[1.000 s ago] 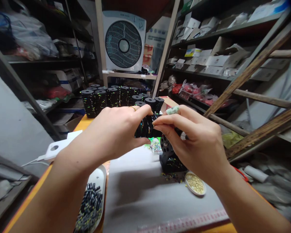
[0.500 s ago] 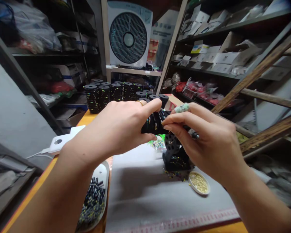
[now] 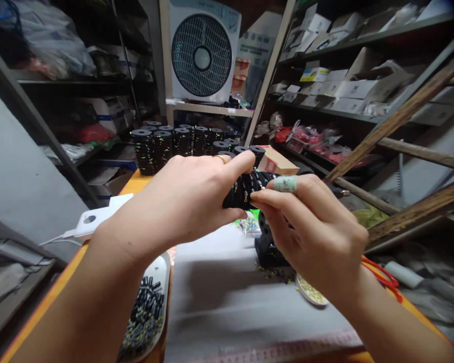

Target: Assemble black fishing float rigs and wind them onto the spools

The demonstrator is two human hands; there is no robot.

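Observation:
A black spool [image 3: 241, 193] with rows of small bead-like fittings and a tiny gold ring is held up above the table. My left hand [image 3: 196, 194] curls round its left end, thumb below and fingers over the top. At the spool's right part, my right hand [image 3: 318, 227] pinches thumb and index finger together; whatever lies between the tips is too small to make out. Green tape [image 3: 285, 184] wraps one right finger. Beneath the hands stands a black toothed stand [image 3: 267, 249], partly hidden by my right hand.
Several black spools [image 3: 146, 151] stand at the table's back. A tray [image 3: 165, 302] of dark small parts lies at left, a dish [image 3: 310, 292] of yellowish bits at right. A white power strip [image 3: 89, 222] sits on the left edge. A wooden ladder [image 3: 404, 121] leans at right.
My right hand has turned and shifted slightly down and left along the spool, covering more of the stand and dish. My left hand keeps its hold. The view has shifted a little.

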